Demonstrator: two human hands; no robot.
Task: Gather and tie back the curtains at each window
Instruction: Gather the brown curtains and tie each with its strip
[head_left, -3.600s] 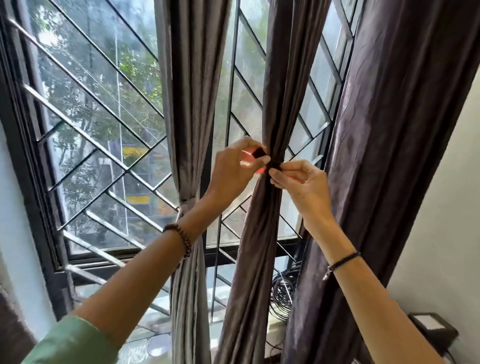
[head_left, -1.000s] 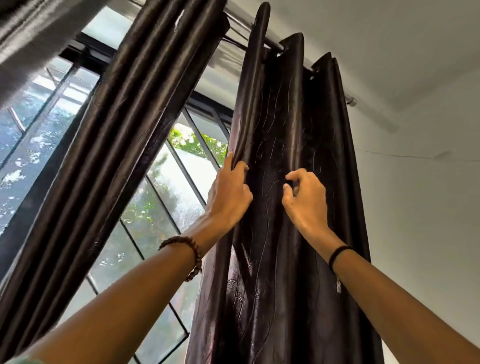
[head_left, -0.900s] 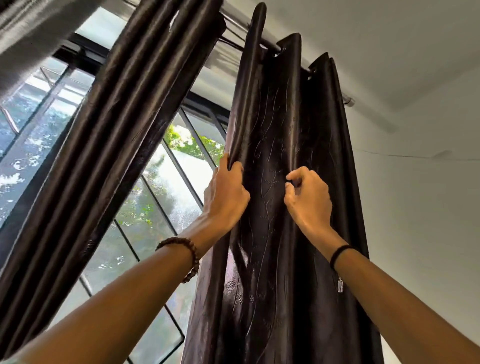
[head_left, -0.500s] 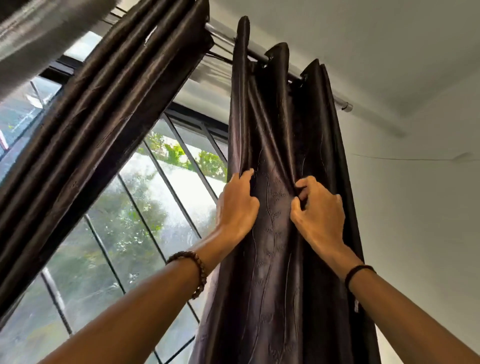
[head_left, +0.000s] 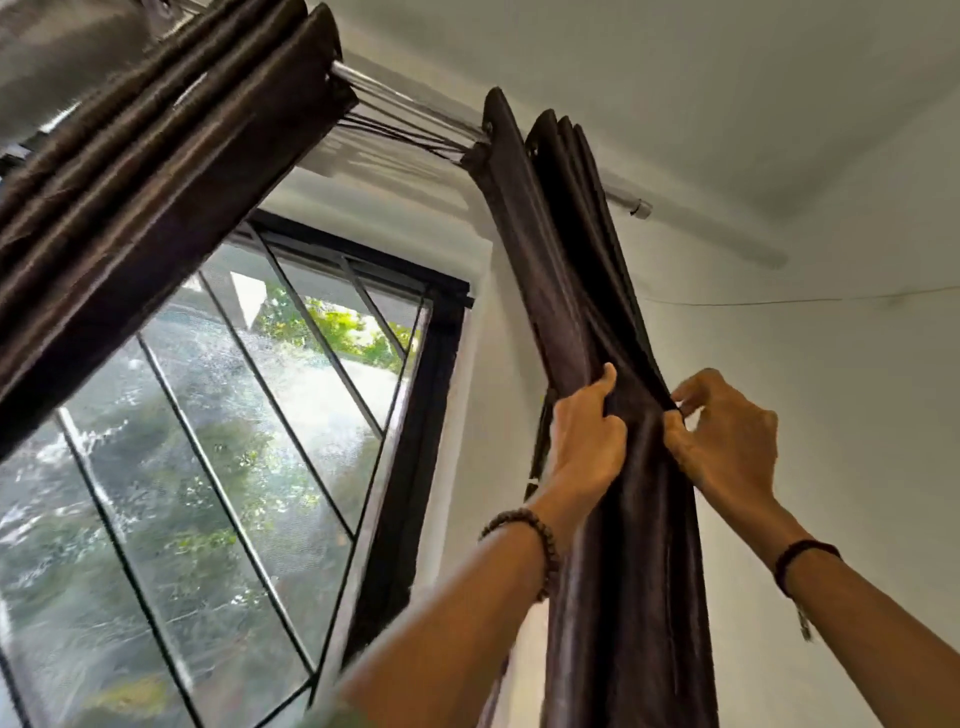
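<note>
Hands first: the left hand (head_left: 587, 431) curls round the near edge of the dark brown glossy fabric curtain (head_left: 623, 571), and the right hand (head_left: 727, 431) pinches its far folds. It hangs bunched beside the black-framed window (head_left: 415, 441). Best to squeeze the pleats evenly before tying.

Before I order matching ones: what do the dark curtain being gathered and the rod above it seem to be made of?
The dark curtain: satin-like woven fabric, probably synthetic; soft sheen runs along its brown folds. The rod: apparently polished metal, silvery with bright glints, though chromed plastic cannot be ruled out.
</note>
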